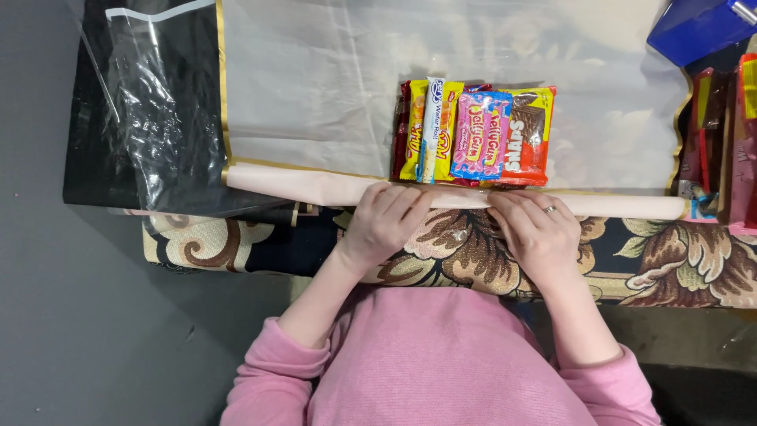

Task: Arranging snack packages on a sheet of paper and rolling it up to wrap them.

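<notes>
A pale pink sheet of wrapping paper [331, 87] with a gold edge lies flat on the table. Its near edge is rolled into a long tube [307, 185]. My left hand [385, 221] rests on the tube near its middle, fingers curled over it. My right hand [535, 230], a ring on one finger, presses on the tube just to the right. A row of several snack packets [473, 134] in yellow, red, pink and white lies on the sheet directly beyond the tube, between my hands.
A floral brown and cream cloth [465, 252] covers the table's near edge. Clear plastic film over black material [154, 102] lies at the left. A blue object [694, 28] is at the top right, more packets [721, 134] at the right edge.
</notes>
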